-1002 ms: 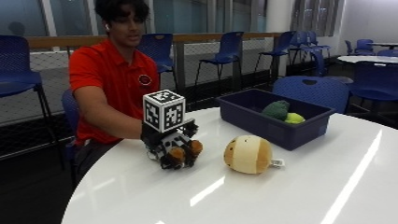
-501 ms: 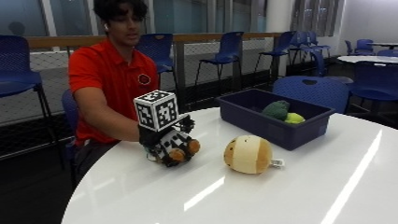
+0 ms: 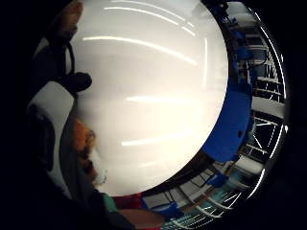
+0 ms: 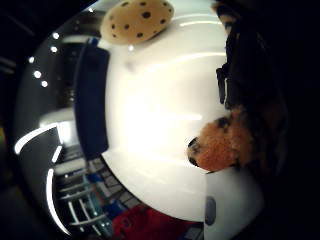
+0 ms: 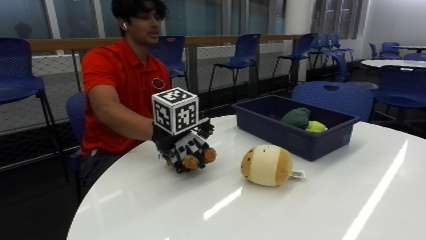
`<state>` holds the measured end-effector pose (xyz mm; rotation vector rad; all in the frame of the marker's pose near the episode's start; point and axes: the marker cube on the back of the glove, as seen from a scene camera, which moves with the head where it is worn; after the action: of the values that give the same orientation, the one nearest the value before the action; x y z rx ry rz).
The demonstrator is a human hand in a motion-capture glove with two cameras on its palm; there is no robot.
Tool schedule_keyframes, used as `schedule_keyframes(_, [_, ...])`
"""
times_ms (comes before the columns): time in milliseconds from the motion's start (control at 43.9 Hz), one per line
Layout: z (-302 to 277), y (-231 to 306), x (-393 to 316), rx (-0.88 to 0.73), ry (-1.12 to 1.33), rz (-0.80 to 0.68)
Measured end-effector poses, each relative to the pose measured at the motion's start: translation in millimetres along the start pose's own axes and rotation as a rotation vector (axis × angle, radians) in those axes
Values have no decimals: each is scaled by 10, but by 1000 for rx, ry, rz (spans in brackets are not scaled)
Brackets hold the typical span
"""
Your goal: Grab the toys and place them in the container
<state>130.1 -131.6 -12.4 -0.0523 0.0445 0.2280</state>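
Seemingly, gloved right hand (image 5: 186, 150) grips orange toy (image 4: 217, 145).

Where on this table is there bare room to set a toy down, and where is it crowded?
Bare table lies in front of the round plush and toward the near edge, and also between the gloved hand, which holds an orange toy, and the bin. Crowded: the bin's far end, holding a green toy and a yellow-green one.
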Motion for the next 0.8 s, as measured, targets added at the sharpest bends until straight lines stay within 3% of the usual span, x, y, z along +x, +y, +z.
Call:
schedule_keyframes(273, [-511, 30, -554, 28, 22, -84])
schedule_keyframes(797, [-1161, -313, -1346, 53, 17, -71])
